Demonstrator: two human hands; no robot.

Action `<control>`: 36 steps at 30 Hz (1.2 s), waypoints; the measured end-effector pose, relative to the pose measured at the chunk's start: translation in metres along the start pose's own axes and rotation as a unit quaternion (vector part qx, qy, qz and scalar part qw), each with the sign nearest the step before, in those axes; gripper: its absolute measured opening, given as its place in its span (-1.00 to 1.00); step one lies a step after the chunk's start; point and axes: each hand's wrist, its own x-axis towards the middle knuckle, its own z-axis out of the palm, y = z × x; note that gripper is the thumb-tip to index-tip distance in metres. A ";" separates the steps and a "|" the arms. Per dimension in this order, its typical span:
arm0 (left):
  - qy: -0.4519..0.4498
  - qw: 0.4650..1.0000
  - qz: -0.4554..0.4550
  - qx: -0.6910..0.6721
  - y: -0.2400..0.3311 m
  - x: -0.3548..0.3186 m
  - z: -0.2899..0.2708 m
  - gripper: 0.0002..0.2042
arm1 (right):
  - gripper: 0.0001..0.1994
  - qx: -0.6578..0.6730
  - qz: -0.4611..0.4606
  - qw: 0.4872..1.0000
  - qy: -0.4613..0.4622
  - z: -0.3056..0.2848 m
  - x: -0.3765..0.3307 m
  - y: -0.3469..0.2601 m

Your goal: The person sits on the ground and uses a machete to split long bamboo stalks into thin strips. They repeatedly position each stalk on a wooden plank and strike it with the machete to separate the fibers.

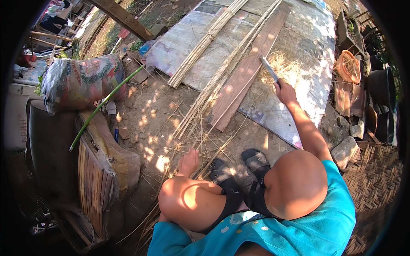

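Note:
My right hand (286, 93) is closed round the handle of a knife (269, 69), its blade pointing away from me beside a long reddish-brown plank (232, 96). Down by my left knee, my left hand (188, 162) is closed on the near end of a thin bamboo strip (229, 107) that runs up along the plank. Left of the plank lies a loose row of long, pale bamboo strips (204, 99). Fine shavings (284, 64) are heaped at the plank's right side, near the knife tip.
A tied bundle of strips (200, 49) lies on the printed sheet (299, 113). At left, a stuffed sack (85, 81) and a green stalk (106, 100) rest above a worn wooden block (109, 155). To the right are an orange basket (348, 67), stones (345, 152) and a woven mat (373, 183).

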 end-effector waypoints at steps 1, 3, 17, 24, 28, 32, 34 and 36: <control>-0.002 1.000 -0.003 -0.006 -0.002 -0.003 -0.003 -0.59 | -0.69 -0.036 0.040 0.998 0.041 -0.017 0.023 0.034; -0.004 0.997 0.022 -0.068 -0.002 0.012 0.001 -0.57 | -0.68 -0.012 0.011 1.000 0.020 -0.025 0.021 0.014; -0.016 0.987 0.016 -0.162 -0.012 0.004 0.013 -0.52 | -0.67 0.054 -0.230 0.962 -0.139 0.024 -0.077 -0.097; -0.093 0.981 -0.095 -0.140 -0.092 -0.049 0.041 -0.50 | -0.67 0.007 -0.032 0.999 0.008 -0.018 0.012 -0.015; 0.060 0.979 0.001 -0.193 0.014 0.000 0.025 -0.53 | -0.56 0.089 -0.188 0.960 -0.187 0.050 -0.125 -0.123; 0.053 0.998 0.012 -0.034 0.025 0.012 0.012 -0.58 | -0.56 0.091 -0.306 0.929 -0.188 0.059 -0.152 -0.132; 0.048 0.999 0.010 0.007 0.014 0.009 0.007 -0.58 | -0.60 0.078 -0.156 0.984 -0.030 0.039 -0.074 -0.066; 0.039 0.999 -0.004 0.015 0.002 -0.004 0.005 -0.56 | -0.69 -0.008 -0.040 0.999 -0.007 -0.001 0.006 -0.005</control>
